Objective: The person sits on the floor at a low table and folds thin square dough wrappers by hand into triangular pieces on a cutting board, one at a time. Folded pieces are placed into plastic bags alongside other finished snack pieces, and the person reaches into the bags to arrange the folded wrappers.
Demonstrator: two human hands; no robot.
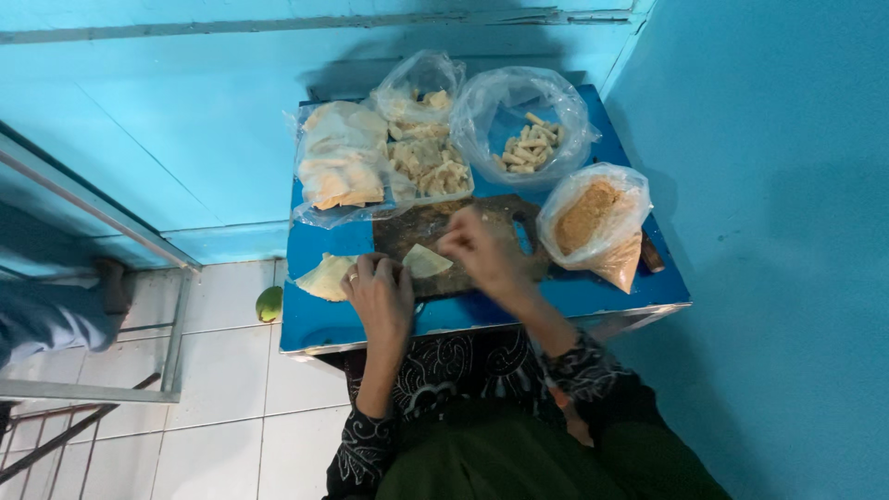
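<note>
1. I look down on a small blue table set against a turquoise wall, with a dark cutting board across its middle.
2. My left hand rests at the board's near edge, fingers curled down onto the 8 o'clock corner of a pale triangular wrapper. It pins the sheet; it does not lift it.
3. My right hand hovers just at the wrapper's 2 o'clock side, fingertips pinched together. I cannot tell whether they hold anything.
4. The wrapper lies flat on the board between both hands, its long edge running roughly 8 to 2 o'clock. The left hand is in contact, so it is the nearer one.
5. A small stack of folded wrappers sits at 9 o'clock of the left hand, on the bare tabletop.
6. At 12 o'clock stand a bag of flat wrappers, a tray of pale pieces and a bag of short sticks. At 2 o'clock is a bag of brown crumbs.
7. A green fruit lies on the tiled floor.
</note>
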